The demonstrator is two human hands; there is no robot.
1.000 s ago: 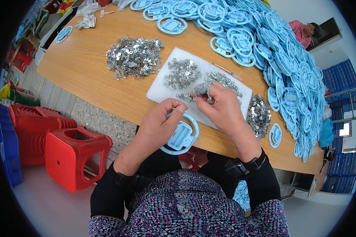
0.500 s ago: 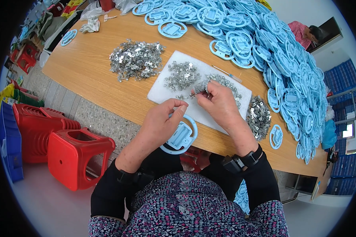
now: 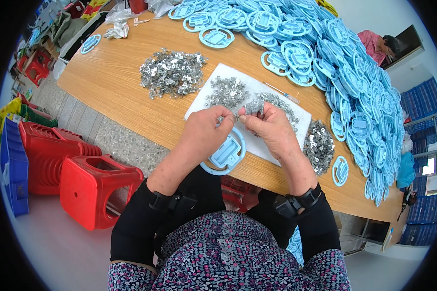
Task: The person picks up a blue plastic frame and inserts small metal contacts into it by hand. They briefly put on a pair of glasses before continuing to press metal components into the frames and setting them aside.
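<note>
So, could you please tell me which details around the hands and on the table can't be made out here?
All in the head view:
- The near-left rim of the blue ring-shaped piece: partly hidden by the left hand.
- Anything pinched in the right hand: too small to tell.
- Single bits in the left silver pile: too small and jumbled.
- The blue heap's far side: cut off by the upper edge.

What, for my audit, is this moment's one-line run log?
left hand: at round blue plastic frame; right hand: over white pad; metal pieces: on pad; grip: unclear
</note>
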